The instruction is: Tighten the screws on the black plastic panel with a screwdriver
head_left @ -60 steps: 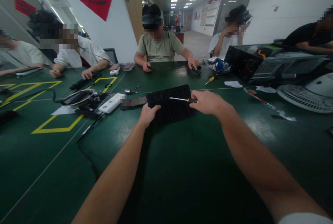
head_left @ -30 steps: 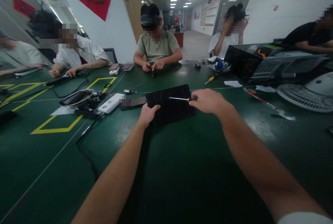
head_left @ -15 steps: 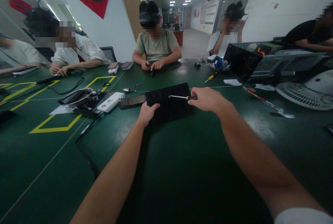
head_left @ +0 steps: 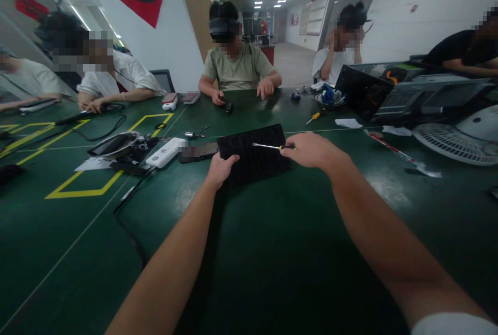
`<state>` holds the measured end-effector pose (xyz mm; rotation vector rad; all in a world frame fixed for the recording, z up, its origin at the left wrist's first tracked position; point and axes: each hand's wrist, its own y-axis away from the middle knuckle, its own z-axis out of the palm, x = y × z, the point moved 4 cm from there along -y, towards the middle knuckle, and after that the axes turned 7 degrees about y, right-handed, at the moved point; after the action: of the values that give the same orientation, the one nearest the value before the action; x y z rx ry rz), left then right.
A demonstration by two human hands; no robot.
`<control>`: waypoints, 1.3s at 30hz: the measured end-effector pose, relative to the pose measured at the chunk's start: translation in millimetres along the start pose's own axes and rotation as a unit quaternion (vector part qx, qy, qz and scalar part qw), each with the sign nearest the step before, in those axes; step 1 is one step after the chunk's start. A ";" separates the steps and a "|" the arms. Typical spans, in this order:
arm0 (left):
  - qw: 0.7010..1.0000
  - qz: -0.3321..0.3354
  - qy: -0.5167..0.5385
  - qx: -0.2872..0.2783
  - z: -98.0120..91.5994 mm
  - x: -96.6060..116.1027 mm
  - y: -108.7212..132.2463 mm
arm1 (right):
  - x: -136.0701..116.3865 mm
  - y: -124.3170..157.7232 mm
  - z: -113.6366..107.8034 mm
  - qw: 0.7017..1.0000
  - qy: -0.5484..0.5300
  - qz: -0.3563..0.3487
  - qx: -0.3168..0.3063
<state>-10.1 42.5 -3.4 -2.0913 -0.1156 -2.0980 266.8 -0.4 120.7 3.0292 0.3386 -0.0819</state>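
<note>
A flat black panel [head_left: 259,166] with a ribbed surface is tilted up above the green table. My left hand [head_left: 221,170] is closed on its left edge, the thumb lying over the front face. In my right hand [head_left: 313,149] is a screwdriver [head_left: 268,146] with a black and yellow handle and a bright shaft. Its shaft points left across the panel's upper face, the tip near the middle. Whether that tip touches the panel I cannot tell. Behind the left hand lies a dark flat device [head_left: 198,152], partly blurred out.
A white box-shaped device [head_left: 166,152] and a round-rimmed black assembly [head_left: 116,145] lie left. Another yellow screwdriver [head_left: 316,116] is beyond my right hand. A white fan [head_left: 455,143] and a computer case [head_left: 424,96] stand right. Several people sit around the table [head_left: 272,252].
My hands, the panel and the screwdriver are nearly unchanged. The person opposite has lifted a hand away to the right from the small black object on the table.
</note>
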 end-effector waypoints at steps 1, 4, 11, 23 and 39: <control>1.000 0.000 0.000 0.001 -0.1 0.1 0.0 | -0.3 0.1 0.2 1.000 -0.001 0.000 -0.002; 1.000 0.003 0.002 0.000 0.3 0.4 -0.1 | -1.5 1.4 -0.1 1.000 -0.001 0.005 -0.004; 1.000 -0.002 0.003 -0.004 0.3 -1.4 -0.6 | -1.7 4.5 -1.4 1.000 0.003 0.016 0.015; 1.000 -0.002 0.001 0.004 0.9 1.0 0.8 | -6.0 7.9 -2.5 0.999 0.017 0.022 0.035; 1.000 -0.009 0.009 0.000 2.5 3.0 1.7 | -6.6 5.9 0.6 0.999 0.007 0.028 -0.021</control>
<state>-7.4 41.1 -0.5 -2.0782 -0.1305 -2.1270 261.7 -7.6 121.0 2.9962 0.2545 -0.0501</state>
